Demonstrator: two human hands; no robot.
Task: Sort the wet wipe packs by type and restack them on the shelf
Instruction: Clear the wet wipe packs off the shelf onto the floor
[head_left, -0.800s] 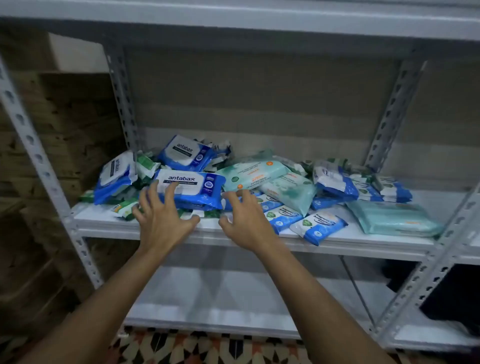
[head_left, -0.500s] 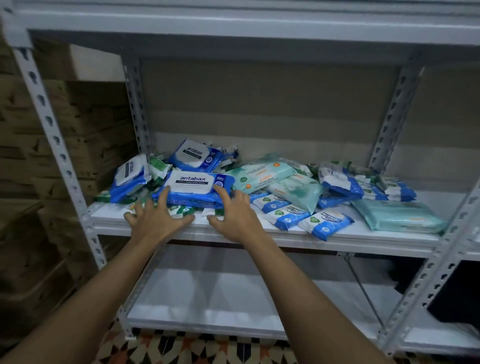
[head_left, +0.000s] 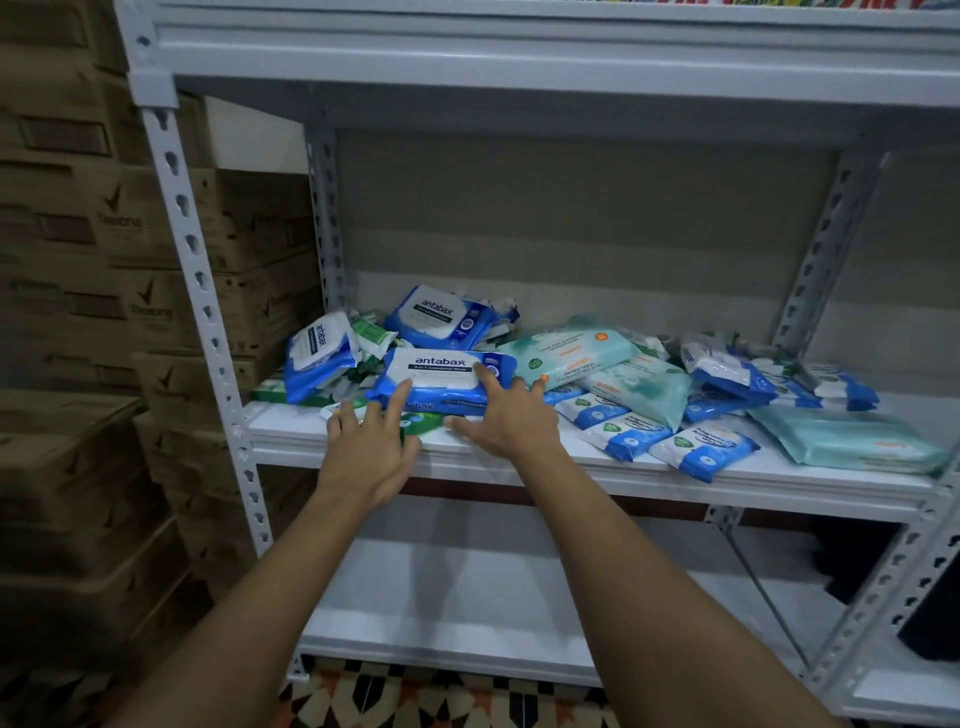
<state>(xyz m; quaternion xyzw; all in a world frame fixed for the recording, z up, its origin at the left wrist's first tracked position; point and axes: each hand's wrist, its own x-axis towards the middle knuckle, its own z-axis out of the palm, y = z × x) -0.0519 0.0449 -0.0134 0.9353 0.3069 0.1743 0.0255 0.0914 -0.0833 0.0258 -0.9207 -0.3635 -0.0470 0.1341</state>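
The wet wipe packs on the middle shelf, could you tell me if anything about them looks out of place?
Yes: the wet wipe packs lie in a mixed, overlapping heap on the shelf, not stacked. One blue antabax pack at the left stands tilted on edge, and green packs are wedged among blue ones.

"antabax" — blue wipe pack (head_left: 441, 382)

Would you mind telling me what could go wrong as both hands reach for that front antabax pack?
1. The antabax pack lies on top of other packs, so pulling it out may drag loose ones off the shelf edge.
2. The left hand and right hand only touch it with spread fingers; a smooth wrapper might slip.
3. The small blue packs sit near the front edge and could be knocked down.
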